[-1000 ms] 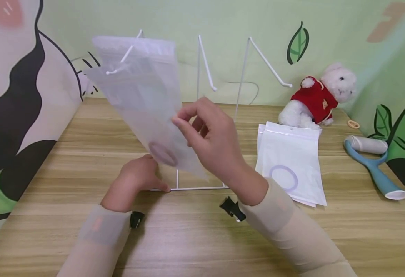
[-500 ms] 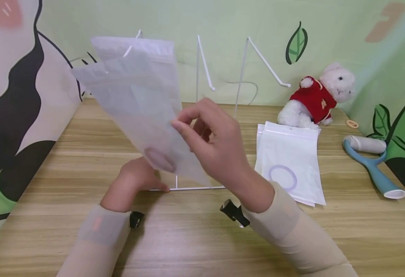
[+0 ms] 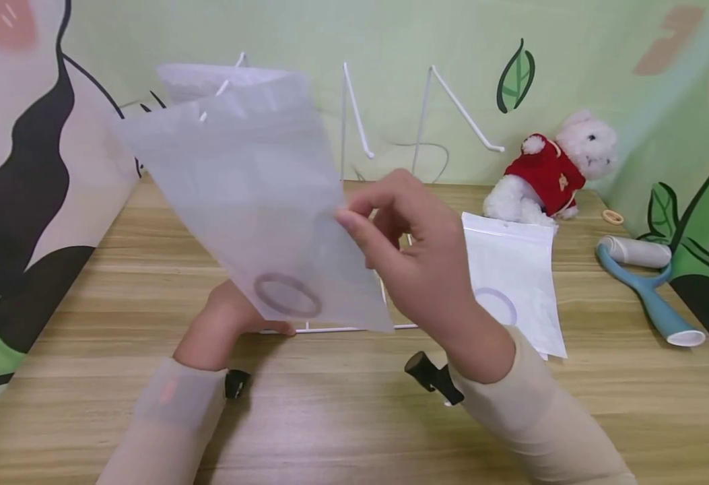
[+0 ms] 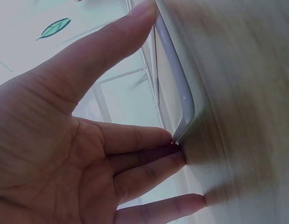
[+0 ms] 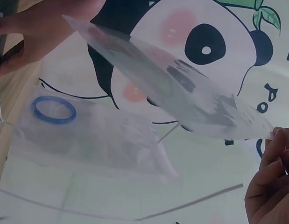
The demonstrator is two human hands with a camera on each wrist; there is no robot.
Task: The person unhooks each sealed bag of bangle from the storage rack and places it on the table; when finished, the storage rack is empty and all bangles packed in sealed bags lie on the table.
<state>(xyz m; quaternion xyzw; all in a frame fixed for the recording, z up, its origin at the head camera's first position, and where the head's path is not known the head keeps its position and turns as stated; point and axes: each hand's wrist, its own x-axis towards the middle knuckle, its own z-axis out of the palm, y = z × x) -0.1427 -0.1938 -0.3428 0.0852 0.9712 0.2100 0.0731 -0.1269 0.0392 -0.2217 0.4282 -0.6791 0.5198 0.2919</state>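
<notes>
Two digits, thumb and forefinger, of the right hand (image 3: 423, 249) pinch the right edge of a translucent white plastic zip bag (image 3: 269, 195), which slants in the air, in front of the left hook of a white metal wire rack (image 3: 330, 330). The hook's tip shows at the bag's upper part; whether it passes through a hole I cannot tell. A greyish ring (image 3: 258, 288) shows low on the bag, though whether it is inside this bag or seen through it is unclear.

The left hand (image 3: 229, 310) grasps nothing: its fingers are extended and spread, touching the rack's base at a corner, with the thumb on the bar.

Behind the pinched bag is a second clear plastic bag (image 5: 97, 140), containing a blue ring (image 5: 53, 109). The rack's middle hook (image 3: 357, 111) and right hook (image 3: 463, 108) jut forward.

To the right, on the wood-grain worktop (image 3: 330, 424), lies a flat white zip bag (image 3: 512, 256) with a pale lilac ring (image 3: 514, 308). Beyond it sits a white plush toy in a red top (image 3: 545, 168), near a small tan ring (image 3: 613, 217). A blue Y-shaped handle (image 3: 651, 296) with a pale roller (image 3: 635, 251) lies farther right. Behind everything stands a pale green wall (image 3: 390, 34) with a painted leaf (image 3: 516, 75).
</notes>
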